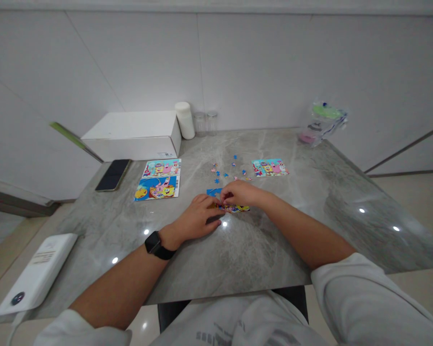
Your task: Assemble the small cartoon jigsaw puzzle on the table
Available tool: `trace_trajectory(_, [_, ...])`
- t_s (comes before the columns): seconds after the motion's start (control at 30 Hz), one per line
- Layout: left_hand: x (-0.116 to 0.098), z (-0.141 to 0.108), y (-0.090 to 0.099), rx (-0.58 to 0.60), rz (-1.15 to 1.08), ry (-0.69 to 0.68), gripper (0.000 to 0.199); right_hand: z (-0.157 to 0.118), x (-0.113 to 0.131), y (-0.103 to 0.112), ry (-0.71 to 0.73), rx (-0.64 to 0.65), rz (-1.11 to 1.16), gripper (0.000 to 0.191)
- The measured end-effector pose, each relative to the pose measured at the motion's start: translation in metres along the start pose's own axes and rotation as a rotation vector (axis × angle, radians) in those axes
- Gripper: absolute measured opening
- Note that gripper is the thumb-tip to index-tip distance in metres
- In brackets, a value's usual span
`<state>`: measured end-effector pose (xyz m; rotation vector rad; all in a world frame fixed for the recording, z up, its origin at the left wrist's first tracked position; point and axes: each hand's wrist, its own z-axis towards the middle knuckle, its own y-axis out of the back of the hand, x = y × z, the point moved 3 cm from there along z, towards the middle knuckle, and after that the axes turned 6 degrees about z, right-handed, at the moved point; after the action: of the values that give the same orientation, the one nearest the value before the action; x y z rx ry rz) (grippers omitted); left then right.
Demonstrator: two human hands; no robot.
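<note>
A small, partly assembled jigsaw puzzle (234,209) lies on the table in front of me, blue at its upper left and brightly coloured along its lower edge. My left hand (197,216) rests at its left side, fingers stretched out and thumb apart, partly covering that edge. Over the puzzle's middle, my right hand (241,193) has thumb and forefinger pinched together; whatever is between them is too small or hidden to make out. Several loose jigsaw pieces (218,174) lie scattered just beyond my hands. A cartoon picture card (270,167) is to their right.
Two cartoon pictures on a sheet (158,180) lie left, beside a phone (113,175). Behind stand a white box (130,137), a white bottle (185,121) and two clear jars (206,124). A plastic bag (323,124) sits back right; a white power bank (39,271) is front left.
</note>
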<state>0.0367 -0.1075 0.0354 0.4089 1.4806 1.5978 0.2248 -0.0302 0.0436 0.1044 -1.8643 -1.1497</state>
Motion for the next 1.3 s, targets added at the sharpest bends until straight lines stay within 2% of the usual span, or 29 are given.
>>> trace_trajectory(0.23, [-0.003, 0.0, 0.002, -0.022, -0.029, -0.02, 0.035, 0.001, -0.001, -0.003, -0.091, -0.032, -0.059, 0.013])
trace_trajectory(0.43, [-0.005, 0.0, 0.001, 0.013, 0.05, -0.059, 0.033, -0.006, -0.003, 0.01, -0.138, -0.053, -0.164, 0.014])
trace_trajectory(0.7, [-0.004, -0.001, -0.001, 0.03, 0.052, -0.066, 0.032, -0.011, 0.005, 0.005, -0.221, 0.095, -0.283, 0.017])
trace_trajectory(1.03, [-0.007, -0.001, -0.004, 0.058, 0.109, -0.049, 0.037, -0.014, 0.011, 0.009, -0.282, 0.135, -0.341, 0.018])
trace_trajectory(1.17, [-0.007, -0.001, -0.006, 0.058, 0.113, -0.051, 0.047, -0.014, 0.012, 0.009, -0.276, 0.147, -0.354, 0.018])
trace_trajectory(1.3, [-0.007, 0.0, -0.009, 0.054, 0.114, -0.071, 0.047, -0.012, 0.01, 0.008, -0.271, 0.142, -0.358, 0.019])
